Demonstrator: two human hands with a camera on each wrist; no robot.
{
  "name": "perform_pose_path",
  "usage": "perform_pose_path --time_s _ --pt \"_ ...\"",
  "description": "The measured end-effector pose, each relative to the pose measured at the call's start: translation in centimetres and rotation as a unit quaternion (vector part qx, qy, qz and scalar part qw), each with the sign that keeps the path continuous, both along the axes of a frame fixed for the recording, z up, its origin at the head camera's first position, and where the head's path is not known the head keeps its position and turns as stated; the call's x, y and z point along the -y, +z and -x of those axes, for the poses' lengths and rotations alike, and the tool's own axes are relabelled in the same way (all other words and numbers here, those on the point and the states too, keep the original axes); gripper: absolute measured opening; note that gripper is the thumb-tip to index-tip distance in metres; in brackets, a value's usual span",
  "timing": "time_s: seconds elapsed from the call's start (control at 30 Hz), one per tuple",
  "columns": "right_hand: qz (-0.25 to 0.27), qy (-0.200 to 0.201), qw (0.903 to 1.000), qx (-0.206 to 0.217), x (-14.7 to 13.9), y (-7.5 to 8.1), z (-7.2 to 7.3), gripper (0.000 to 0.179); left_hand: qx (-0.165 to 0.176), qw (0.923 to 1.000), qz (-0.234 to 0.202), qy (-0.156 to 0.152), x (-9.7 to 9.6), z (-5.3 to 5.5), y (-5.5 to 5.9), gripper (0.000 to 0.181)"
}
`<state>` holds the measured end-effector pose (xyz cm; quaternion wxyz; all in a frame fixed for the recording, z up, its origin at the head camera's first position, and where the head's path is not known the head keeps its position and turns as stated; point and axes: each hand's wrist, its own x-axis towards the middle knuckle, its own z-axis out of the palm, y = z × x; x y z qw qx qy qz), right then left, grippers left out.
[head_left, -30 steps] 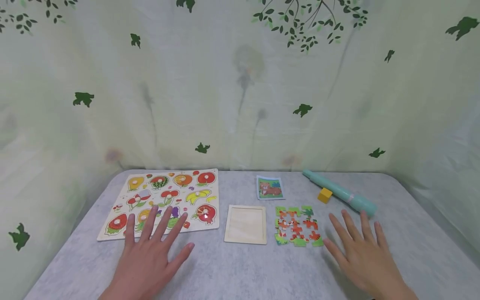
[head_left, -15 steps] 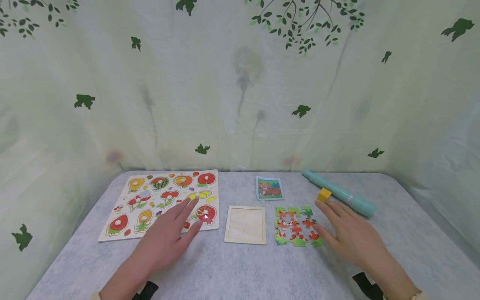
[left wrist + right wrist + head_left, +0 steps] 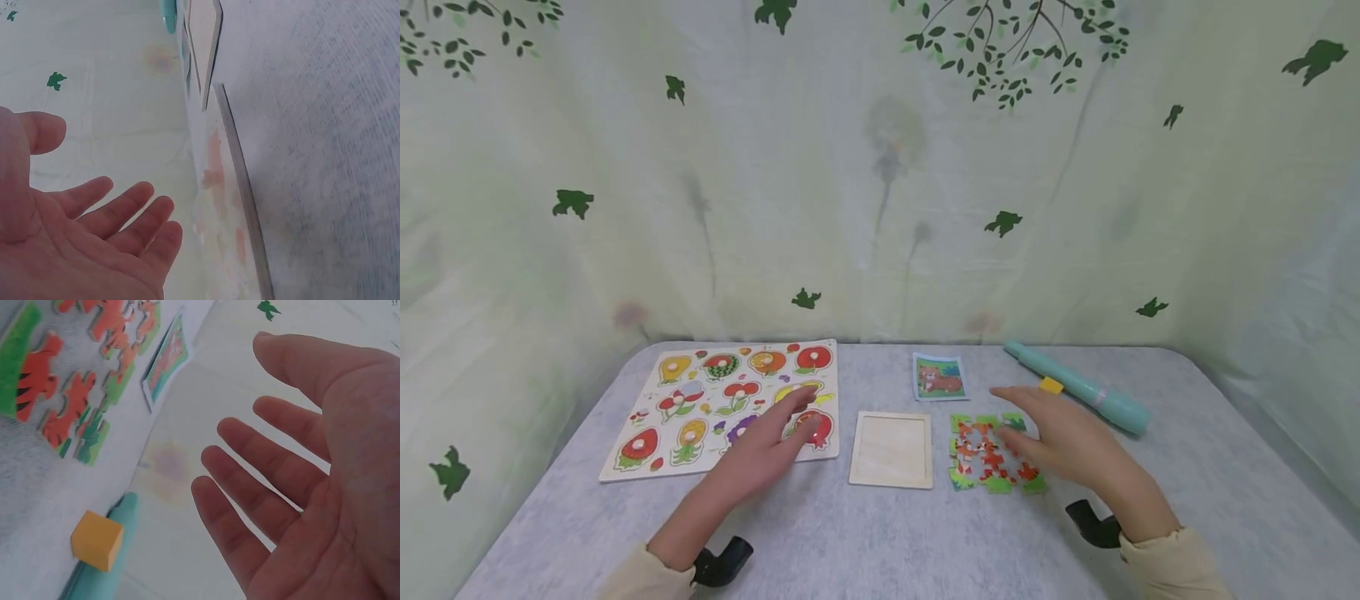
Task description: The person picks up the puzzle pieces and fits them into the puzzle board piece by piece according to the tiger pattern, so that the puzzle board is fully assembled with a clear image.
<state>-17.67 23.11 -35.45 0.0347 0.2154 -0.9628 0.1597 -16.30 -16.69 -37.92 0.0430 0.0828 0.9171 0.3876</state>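
Observation:
My left hand (image 3: 763, 446) hovers over the near right part of a fruit puzzle board (image 3: 647, 404), its fingers relaxed and apart with nothing held. In the left wrist view the left palm (image 3: 81, 250) shows bare beside the board's edge. My right hand (image 3: 1060, 433) is above the right side of loose jigsaw pieces (image 3: 988, 458) with orange and green print. The right wrist view shows its fingers (image 3: 250, 494) spread and holding nothing. A square wooden tray (image 3: 891, 450) lies between the hands. Behind the right hand a yellow cube (image 3: 1051, 385) is partly hidden.
A small picture card (image 3: 940, 377) with a bear lies at the back middle. A teal tube-shaped object (image 3: 1086, 387) lies slanted at the back right, beside the cube. A printed curtain (image 3: 880, 167) hangs behind the grey table (image 3: 880, 550).
Both hands have moved inward and turned from palm-down to more sideways, palms facing each other. The sleeves and black wrist straps have come into view. The objects on the table stay put.

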Motion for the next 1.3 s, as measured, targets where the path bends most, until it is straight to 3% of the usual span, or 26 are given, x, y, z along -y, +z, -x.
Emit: perform_pose_path --time_s 0.2,0.47,0.7,0.9,1.1,1.3 --pt "0.018 0.013 0.9992 0.033 0.5 0.6 1.8 0.056 -0.001 0.9988 -0.048 -0.007 -0.9 1.2 -1.0 0.059" --pt "0.06 0.041 0.9937 0.085 1.8 0.8 3.7 0.051 -0.005 0.9997 -0.006 -0.024 -2.0 1.6 -2.3 0.066" --pt "0.099 0.09 0.9873 0.087 2.2 -1.3 4.8 0.044 -0.018 0.9979 -0.011 -0.062 -2.7 1.8 -3.1 0.065" --pt "0.111 0.098 0.9833 0.107 2.1 -3.2 5.1 0.04 -0.02 0.996 0.01 -0.087 -2.3 2.0 -4.2 0.066" --pt "0.099 0.091 0.9847 0.111 1.9 -3.9 5.5 0.041 -0.072 0.9906 0.044 -0.108 -2.3 2.1 -5.3 0.064" --pt "0.071 0.054 0.9876 0.13 2.0 -3.8 5.9 0.041 -0.149 0.9727 0.104 -0.144 -2.4 2.2 -5.5 0.063"
